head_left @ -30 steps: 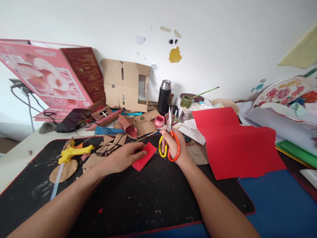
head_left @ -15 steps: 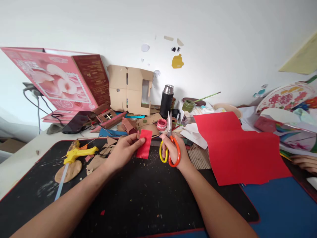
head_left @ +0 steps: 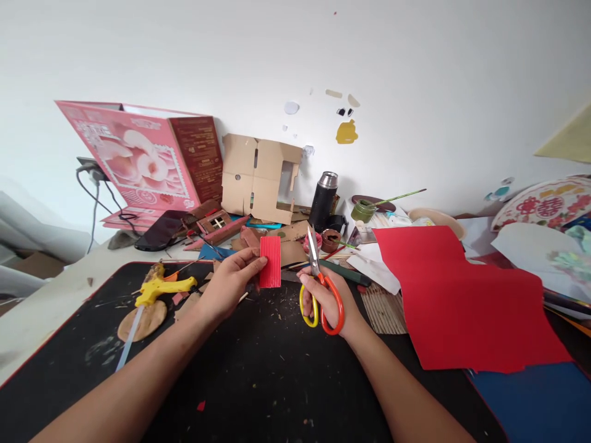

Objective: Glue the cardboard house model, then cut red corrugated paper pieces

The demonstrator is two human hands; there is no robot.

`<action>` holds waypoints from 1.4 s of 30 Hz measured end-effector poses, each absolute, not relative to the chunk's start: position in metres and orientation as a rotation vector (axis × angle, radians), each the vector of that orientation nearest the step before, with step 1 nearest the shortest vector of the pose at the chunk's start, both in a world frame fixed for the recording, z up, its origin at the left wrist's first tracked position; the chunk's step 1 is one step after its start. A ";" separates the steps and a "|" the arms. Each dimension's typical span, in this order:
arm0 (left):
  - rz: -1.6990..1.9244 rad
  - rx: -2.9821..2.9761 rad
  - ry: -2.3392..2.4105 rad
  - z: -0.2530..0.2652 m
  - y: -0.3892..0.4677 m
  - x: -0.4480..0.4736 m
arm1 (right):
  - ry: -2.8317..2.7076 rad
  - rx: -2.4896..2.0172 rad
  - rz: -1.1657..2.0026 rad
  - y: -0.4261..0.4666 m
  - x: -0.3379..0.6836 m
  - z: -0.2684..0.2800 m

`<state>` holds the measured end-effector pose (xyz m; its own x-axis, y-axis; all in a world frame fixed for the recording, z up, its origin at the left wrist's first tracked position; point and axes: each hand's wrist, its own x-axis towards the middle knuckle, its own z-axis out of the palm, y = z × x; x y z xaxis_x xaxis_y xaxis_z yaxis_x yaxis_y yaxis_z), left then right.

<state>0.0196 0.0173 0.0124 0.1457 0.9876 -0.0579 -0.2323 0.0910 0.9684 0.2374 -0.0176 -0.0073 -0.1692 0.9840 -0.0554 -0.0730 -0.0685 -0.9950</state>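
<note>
Between thumb and fingers, my left hand (head_left: 237,278) pinches the left edge of a small red corrugated card piece (head_left: 271,263), held upright above the black mat. My right hand (head_left: 331,298) grips a pair of scissors (head_left: 315,255) with one yellow and one orange-red handle loop. Their blades point up and look nearly closed, a short way to the right of the card and apart from it. Just behind the blades are a pink paint jar (head_left: 306,245), partly hidden, and a brown jar (head_left: 331,240).
A yellow glue gun (head_left: 166,288) lies on the left over a round wooden disc (head_left: 146,321). A large red sheet (head_left: 475,301) covers the right side. Behind stand a black flask (head_left: 324,200), cut cardboard (head_left: 256,178) and a pink box (head_left: 143,160).
The view has shifted, so the scene sits lower and further right. The red card has turned more upright, and the scissors tilt left now. The other person's hand at the right edge has gone from view.
</note>
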 end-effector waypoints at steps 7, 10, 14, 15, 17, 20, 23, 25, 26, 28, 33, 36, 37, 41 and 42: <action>1.058 1.252 1.015 0.013 0.015 0.019 | -1.241 -1.110 1.404 -0.019 0.236 -0.008; 1.016 1.359 1.125 0.017 0.013 0.019 | -1.245 -1.078 1.428 -0.022 0.235 -0.006; 0.985 1.451 1.142 0.020 0.011 0.019 | -1.272 -1.078 1.429 -0.024 0.234 -0.004; 0.978 1.481 1.132 0.020 0.011 0.018 | -1.275 -1.082 1.421 -0.024 0.234 -0.004; 0.956 1.557 1.121 0.019 0.011 0.017 | -1.273 -1.083 1.404 -0.023 0.234 -0.006; 0.892 1.686 1.117 0.016 0.010 0.015 | -1.245 -1.062 1.396 -0.021 0.234 -0.008; 0.841 1.763 1.105 0.013 0.007 0.016 | -1.233 -1.047 1.405 -0.021 0.234 -0.008; 0.839 1.762 1.073 0.012 0.006 0.018 | -1.259 -1.059 1.410 -0.022 0.233 -0.008; 0.844 1.749 1.048 0.012 0.005 0.019 | -1.273 -1.071 1.410 -0.022 0.233 -0.008; 0.853 1.707 0.992 0.012 0.004 0.019 | -1.278 -1.095 1.398 -0.023 0.233 -0.009; 0.682 1.558 0.931 0.018 0.006 0.016 | -1.172 -1.103 1.349 -0.021 0.233 -0.010; 0.648 1.470 0.909 0.020 0.008 0.015 | -1.146 -1.087 1.359 -0.021 0.233 -0.009; 0.677 1.449 0.904 0.020 0.009 0.015 | -1.144 -1.082 1.370 -0.021 0.233 -0.008; 0.756 1.404 0.890 0.019 0.012 0.014 | -1.164 -1.050 1.416 -0.024 0.232 -0.007; 0.754 1.405 0.895 0.018 0.012 0.014 | -1.166 -1.043 1.423 -0.024 0.232 -0.007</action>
<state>0.0136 0.0121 0.0183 0.4860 0.8707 -0.0754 0.0733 0.0454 0.9963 0.2319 -0.0242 -0.0065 -0.1483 0.9884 -0.0318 -0.1630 -0.0562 -0.9850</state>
